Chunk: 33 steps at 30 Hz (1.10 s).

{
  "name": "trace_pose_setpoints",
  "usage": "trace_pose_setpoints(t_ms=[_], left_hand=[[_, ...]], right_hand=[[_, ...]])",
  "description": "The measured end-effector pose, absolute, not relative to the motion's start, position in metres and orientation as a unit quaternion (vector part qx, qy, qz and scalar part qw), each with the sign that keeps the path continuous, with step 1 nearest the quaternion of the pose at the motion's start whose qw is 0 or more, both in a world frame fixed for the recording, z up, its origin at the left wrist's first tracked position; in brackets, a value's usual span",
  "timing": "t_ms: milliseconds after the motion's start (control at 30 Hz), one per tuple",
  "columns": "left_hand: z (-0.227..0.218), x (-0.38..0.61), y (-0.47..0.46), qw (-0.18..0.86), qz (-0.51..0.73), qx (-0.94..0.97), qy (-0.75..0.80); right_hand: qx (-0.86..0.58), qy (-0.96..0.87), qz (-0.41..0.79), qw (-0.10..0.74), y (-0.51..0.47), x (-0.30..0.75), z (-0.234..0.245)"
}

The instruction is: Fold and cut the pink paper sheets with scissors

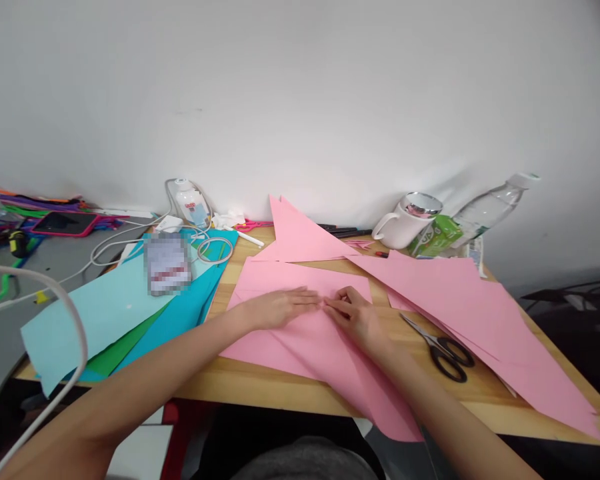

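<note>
A large pink paper sheet (pixel 290 343) lies folded on the wooden table (pixel 260 387) in front of me. My left hand (pixel 280 308) rests flat on it, fingers stretched out toward the middle fold. My right hand (pixel 355 313) meets it there, fingers curled and pressing on the pink sheet's crease. Both fingertips almost touch. More pink triangular pieces (pixel 455 300) spread to the right, and another pink triangle (pixel 300 237) lies behind.
Black-handled scissors (pixel 443 350) lie right of my right hand. A white mug (pixel 405 223), green packet (pixel 437 235) and plastic bottle (pixel 490 210) stand at the back right. Blue and green sheets (pixel 115 307), cables (pixel 130 243) and a phone (pixel 65 223) lie left.
</note>
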<state>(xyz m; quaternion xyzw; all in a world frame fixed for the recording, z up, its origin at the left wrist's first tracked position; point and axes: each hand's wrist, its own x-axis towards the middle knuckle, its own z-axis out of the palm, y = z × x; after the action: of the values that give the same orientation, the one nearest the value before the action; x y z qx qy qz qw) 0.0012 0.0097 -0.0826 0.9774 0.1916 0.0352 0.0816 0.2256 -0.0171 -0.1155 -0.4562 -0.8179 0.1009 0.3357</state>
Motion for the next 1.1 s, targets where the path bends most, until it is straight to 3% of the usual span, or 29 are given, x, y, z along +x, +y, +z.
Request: trace_pose_setpoints(t_ms=[600,933,1100], left_hand=[[-0.076,0.015,-0.072,0.058,0.036,0.958,0.278],[-0.08,0.034,-0.117,-0.031,0.035,0.979,0.2],[-0.079,0.033,-0.122,-0.004,0.043,0.987,0.155]], right_hand=[[-0.445,-0.817,0.109,0.351,-0.018,0.227,-0.119],[-0.454,-0.811,0.104,0.353,-0.018,0.227,-0.122],[-0.455,-0.813,0.104,0.349,-0.019,0.227,-0.12]])
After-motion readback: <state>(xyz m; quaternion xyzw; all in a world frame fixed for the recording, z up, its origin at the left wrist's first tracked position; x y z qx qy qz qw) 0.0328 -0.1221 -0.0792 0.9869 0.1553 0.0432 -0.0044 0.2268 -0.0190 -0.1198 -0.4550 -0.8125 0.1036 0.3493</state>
